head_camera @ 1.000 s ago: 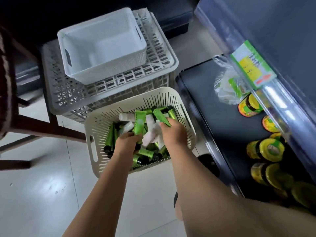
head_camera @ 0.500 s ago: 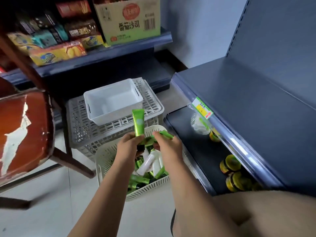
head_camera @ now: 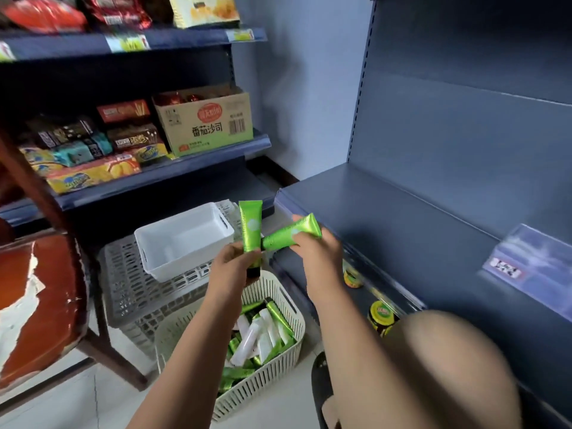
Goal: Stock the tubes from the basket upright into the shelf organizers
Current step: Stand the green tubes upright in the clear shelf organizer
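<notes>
Left fingers [head_camera: 236, 258] clamp one green tube [head_camera: 250, 224] upright, cap down; right fingers [head_camera: 306, 244] clamp a second tube [head_camera: 291, 234] slanted, tail toward the shelf [head_camera: 402, 230], nearer my right.

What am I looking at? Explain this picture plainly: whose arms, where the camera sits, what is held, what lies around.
No machine: a person works bare-handed, and the single picture comes from a camera on their head, looking forward and down. The left hand holds a green tube upright; the right hand holds a second tube tilted. Below, a cream basket on the floor holds more green and white tubes. Behind it a white bin sits on a grey crate. At right is a dark shelf, with jars on the level beneath.
</notes>
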